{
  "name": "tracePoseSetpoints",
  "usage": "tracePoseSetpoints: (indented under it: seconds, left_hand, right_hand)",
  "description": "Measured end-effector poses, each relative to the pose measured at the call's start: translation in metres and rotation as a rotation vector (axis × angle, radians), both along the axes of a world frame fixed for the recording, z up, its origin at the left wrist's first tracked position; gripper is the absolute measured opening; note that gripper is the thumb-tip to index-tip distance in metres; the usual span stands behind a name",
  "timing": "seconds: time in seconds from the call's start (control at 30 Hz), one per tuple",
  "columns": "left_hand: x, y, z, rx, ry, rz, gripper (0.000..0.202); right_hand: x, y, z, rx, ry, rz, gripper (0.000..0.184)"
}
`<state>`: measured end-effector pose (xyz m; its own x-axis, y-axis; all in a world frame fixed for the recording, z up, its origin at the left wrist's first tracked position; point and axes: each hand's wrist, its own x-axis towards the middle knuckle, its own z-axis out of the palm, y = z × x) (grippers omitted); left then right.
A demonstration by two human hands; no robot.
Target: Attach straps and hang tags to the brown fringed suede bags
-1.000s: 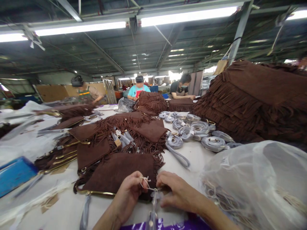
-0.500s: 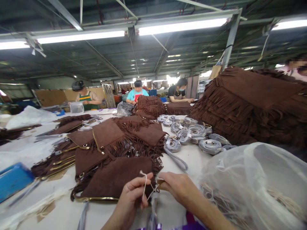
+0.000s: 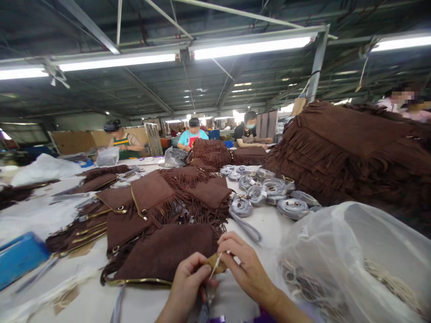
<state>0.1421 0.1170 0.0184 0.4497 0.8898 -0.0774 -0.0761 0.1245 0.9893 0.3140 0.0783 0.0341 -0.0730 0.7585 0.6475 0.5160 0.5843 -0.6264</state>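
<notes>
At lower centre, a brown tag (image 3: 222,267) has appeared: the left hand's (image 3: 191,274) grip pinches it, the right hand's (image 3: 243,264) the white cord (image 3: 216,266); both now seem handled together.

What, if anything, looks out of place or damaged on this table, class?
Beyond the right hand, one grey strap trails a long tail outside its coil, whereas the neighbouring straps lie wound. No damage is evident.

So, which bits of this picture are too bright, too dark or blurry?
In the head view, the long ceiling light glares plain white; also in the head view, the lower right of the big brown pile sinks into darkness, and the grey strip below the left hand looks smeared.
</notes>
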Motion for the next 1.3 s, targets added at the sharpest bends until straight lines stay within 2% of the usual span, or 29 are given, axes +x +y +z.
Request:
tracePoseSetpoints:
  seconds: [0.07,0.17,0.27,0.37,0.43,0.53,0.6,0.63,0.7,0.77,0.8,0.83,0.87,0.93,0.97,1.1,1.2,1.3]
  left_hand:
    - [-0.003,0.004,-0.002,-0.100,-0.104,0.053,0.041]
    - [-0.012,0.011,-0.003,-0.185,-0.205,0.158,0.047]
    - [-0.023,0.016,0.008,-0.047,-0.186,0.265,0.043]
    - [-0.026,0.016,0.036,0.179,-0.105,0.260,0.033]
    - [-0.019,0.013,0.061,0.298,-0.069,0.213,0.025]
    - [-0.003,0.012,0.091,0.408,-0.015,0.086,0.017]
    - [0.002,0.015,0.099,0.434,0.065,-0.042,0.016]
    - [0.000,0.018,0.097,0.453,0.129,-0.109,0.021]
    - [-0.014,0.026,0.087,0.537,0.321,-0.223,0.054]
    - [-0.040,0.035,0.070,0.661,0.584,-0.302,0.087]
    - [-0.055,0.039,0.061,0.716,0.710,-0.327,0.091]
    - [-0.069,0.043,0.052,0.760,0.809,-0.335,0.083]
    - [-0.081,0.047,0.044,0.794,0.866,-0.319,0.067]
    - [-0.097,0.052,0.033,0.838,0.874,-0.229,0.027]
    - [-0.100,0.055,0.029,0.846,0.852,-0.171,0.015]
    - [-0.096,0.064,0.028,0.817,0.777,-0.030,0.021]
    - [-0.092,0.073,0.033,0.783,0.736,0.010,0.026]
    - [-0.094,0.081,0.035,0.744,0.676,0.044,0.025]
  right_hand:
    - [0.007,0.002,-0.001,-0.020,0.083,-0.042,0.019]
    - [0.017,0.002,-0.004,-0.116,-0.063,-0.005,0.021]
    - [0.018,-0.002,-0.002,-0.219,-0.302,0.067,0.012]
    - [0.008,-0.010,0.003,-0.194,-0.455,0.048,0.019]
    - [-0.001,-0.014,0.003,-0.136,-0.581,0.104,0.020]
    - [-0.013,-0.016,-0.003,-0.124,-0.725,0.171,0.009]
    - [-0.013,-0.015,-0.007,-0.170,-0.750,0.131,0.020]
    - [-0.010,-0.014,-0.007,-0.201,-0.738,0.098,0.025]
    - [0.003,-0.011,-0.005,-0.268,-0.685,0.017,0.025]
    - [0.020,-0.008,-0.002,-0.343,-0.642,-0.085,0.019]
    - [0.029,-0.006,0.000,-0.380,-0.638,-0.135,0.016]
    - [0.036,-0.004,0.000,-0.408,-0.643,-0.180,0.013]
    - [0.043,-0.003,0.001,-0.425,-0.649,-0.212,0.010]
    - [0.049,0.000,-0.001,-0.429,-0.654,-0.226,0.011]
    - [0.050,0.001,-0.002,-0.425,-0.659,-0.222,0.013]
    - [0.047,0.005,-0.011,-0.380,-0.727,-0.278,0.012]
    - [0.041,0.005,-0.011,-0.179,-0.715,-0.325,0.012]
    - [0.023,0.001,0.000,-0.067,-0.627,-0.178,0.020]
